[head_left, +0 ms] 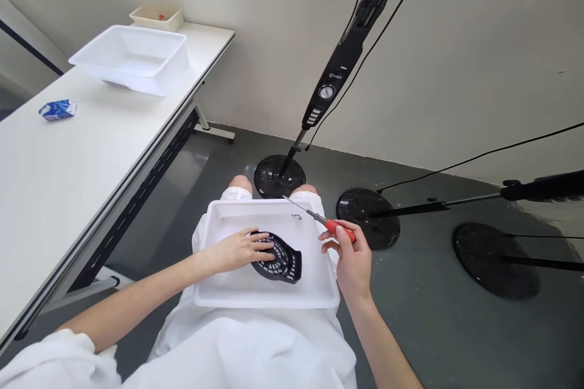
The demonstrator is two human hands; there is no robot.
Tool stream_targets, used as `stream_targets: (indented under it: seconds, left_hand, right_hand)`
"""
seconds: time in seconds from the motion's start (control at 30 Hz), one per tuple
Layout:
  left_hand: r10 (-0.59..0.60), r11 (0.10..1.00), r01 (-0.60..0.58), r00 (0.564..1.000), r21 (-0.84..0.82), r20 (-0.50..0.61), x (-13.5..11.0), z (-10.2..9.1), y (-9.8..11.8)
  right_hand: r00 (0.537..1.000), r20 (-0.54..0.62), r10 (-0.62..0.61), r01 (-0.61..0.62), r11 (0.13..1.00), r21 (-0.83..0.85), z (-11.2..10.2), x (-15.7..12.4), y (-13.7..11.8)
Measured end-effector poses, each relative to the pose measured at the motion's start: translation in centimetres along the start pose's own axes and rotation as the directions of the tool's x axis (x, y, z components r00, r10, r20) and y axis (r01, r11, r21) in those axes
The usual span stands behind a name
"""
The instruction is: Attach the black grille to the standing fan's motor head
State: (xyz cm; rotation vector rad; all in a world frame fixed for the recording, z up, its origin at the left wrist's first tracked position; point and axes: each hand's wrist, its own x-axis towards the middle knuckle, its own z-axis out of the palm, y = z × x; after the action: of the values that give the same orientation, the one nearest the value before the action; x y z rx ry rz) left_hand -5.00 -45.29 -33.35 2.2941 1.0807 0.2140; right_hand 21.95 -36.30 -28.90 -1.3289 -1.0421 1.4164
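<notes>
Hands first: we see the left hand (238, 249) lying palm down with its fingers spread over the black slotted fan cover (279, 261), pressing on its left part, not curled round anything. The cover lies flat in the white tray (219, 289), a little right of the tray's middle, and the tray rests on the person's lap, which is clothed in white. The right hand (351, 258) hovers at the tray's right edge, clasping the red-handled screwdriver (329, 223) between thumb and fingers (the handle mostly hidden in the grip); its thin metal shaft slants up and to the left over the tray's far right corner, the tip well clear of the cover. Just below that shaft, some small metal bits (296, 216) lie on the tray floor; we cannot tell what they are.

Beyond the knees a black fan stand (340, 70) leans up from its round base (279, 176) on the grey floor, and two more round bases (368, 217) (495, 260) lie to the right with their poles tipped over. To the left runs a white counter (68, 170) bearing a second white tray (132, 58), a small beige dish (156, 16) behind it, and a blue and white packet (57, 109) nearer us.
</notes>
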Motion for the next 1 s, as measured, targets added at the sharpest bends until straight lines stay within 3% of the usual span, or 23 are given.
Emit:
stream_targets:
  seconds: [0.07, 0.1, 0.2, 0.27, 0.33, 0.4, 0.43, 0.5, 0.57, 0.63, 0.7, 0.77, 0.87, 0.93, 1.0]
  left_hand:
    - [-0.136, 0.934, 0.145, 0.989, -0.327, 0.049, -1.2, -0.4, 0.7]
    - [-0.234, 0.843, 0.239, 0.970, -0.482, 0.070, -1.6, -0.6, 0.9]
    - [-0.510, 0.444, 0.376, 0.852, -0.813, 0.116, -2.0, -1.0, 1.0]
    - [-0.614, 0.133, 0.319, 0.770, -0.938, 0.175, -1.8, -1.2, 0.9]
    - [-0.668, -0.176, 0.205, 0.694, -0.963, 0.269, -1.6, -1.5, 0.9]
    - [-0.714, -0.378, 0.057, 0.617, -0.924, 0.330, -1.8, -2.0, 1.0]
    - [-0.745, -0.420, -0.018, 0.577, -0.907, 0.334, -2.0, -2.4, 1.2]
    - [-0.830, -0.408, -0.166, 0.477, -0.898, 0.289, -2.7, -3.4, 1.4]
    - [-0.912, -0.305, -0.290, 0.363, -0.907, 0.191, -3.5, -4.3, 1.6]
    - [-0.966, -0.171, -0.369, 0.245, -0.914, 0.081, -4.2, -4.8, 1.5]
    - [-0.984, -0.039, -0.379, 0.175, -0.925, -0.030, -4.6, -4.6, 1.2]
    - [-0.979, 0.110, -0.327, 0.124, -0.939, -0.159, -4.8, -3.7, 0.6]
    - [-0.934, 0.339, -0.149, 0.060, -0.929, -0.351, -4.8, -2.0, -0.2]
    - [-0.907, 0.417, -0.020, 0.066, -0.909, -0.417, -4.8, -1.0, -0.4]
    - [-0.898, 0.435, 0.063, 0.103, -0.898, -0.427, -4.9, -0.5, -0.5]
  right_hand:
    - [0.998, -0.041, -0.043, 0.042, 0.999, -0.025, -0.2, 0.1, -0.1]
    - [0.995, -0.064, -0.078, 0.076, 0.996, -0.044, -0.3, 0.2, -0.2]
    - [0.978, -0.106, -0.182, 0.174, 0.982, -0.080, 0.0, 0.7, -0.7]
    - [0.974, -0.081, -0.213, 0.208, 0.976, -0.067, 0.4, 1.1, -1.1]
    - [0.976, -0.004, -0.217, 0.217, 0.976, -0.033, 0.8, 1.5, -1.5]
    - [0.976, 0.097, -0.193, 0.200, 0.978, -0.057, 1.1, 1.7, -1.8]
    - [0.974, 0.157, -0.163, 0.182, 0.976, -0.121, 1.4, 1.7, -1.8]
    - [0.947, 0.316, -0.064, 0.172, 0.929, -0.328, 2.1, 1.6, -1.8]
    - [0.863, 0.504, 0.042, 0.266, 0.809, -0.523, 3.3, 1.4, -1.8]
    - [0.763, 0.637, 0.110, 0.453, 0.612, -0.649, 5.0, 1.3, -1.9]
    - [0.729, 0.671, 0.134, 0.592, 0.370, -0.717, 6.9, 1.5, -2.1]
    - [0.734, 0.665, 0.137, 0.642, 0.178, -0.745, 8.6, 1.8, -2.0]
    - [0.717, 0.677, 0.166, 0.683, 0.027, -0.730, 10.6, 2.3, -0.6]
    - [0.684, 0.700, 0.207, 0.722, -0.056, -0.689, 11.4, 2.6, 1.0]
    - [0.648, 0.722, 0.244, 0.758, -0.111, -0.643, 11.8, 3.1, 2.7]
